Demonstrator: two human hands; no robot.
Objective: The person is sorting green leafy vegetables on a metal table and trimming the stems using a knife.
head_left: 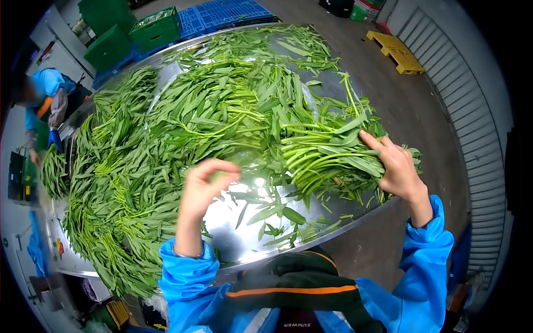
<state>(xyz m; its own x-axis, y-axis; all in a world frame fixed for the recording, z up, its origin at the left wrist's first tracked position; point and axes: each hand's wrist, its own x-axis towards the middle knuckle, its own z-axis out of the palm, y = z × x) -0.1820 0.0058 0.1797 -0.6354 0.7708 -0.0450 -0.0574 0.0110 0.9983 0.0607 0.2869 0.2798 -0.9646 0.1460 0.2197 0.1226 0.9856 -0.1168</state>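
My right hand [398,167] grips a bunch of water spinach [327,152] at the right side of the metal table. Its pale cut stems point left, and the leaf ends lie under and behind my fingers. My left hand [206,186], slightly smeared by motion, hovers over the near middle of the table. Its fingers are bent, with a gap between thumb and forefinger, and nothing shows in it. Beneath and right of it, loose leaves [272,213] lie scattered on the shiny metal. Just beyond it is a big heap of water spinach [211,105].
More water spinach [127,205] covers the left of the metal table [236,244]. A co-worker [47,97] with a blue glove holds greens at the far left. Green crates [155,29] and a blue pallet [219,14] stand behind; a yellow pallet [395,53] lies right.
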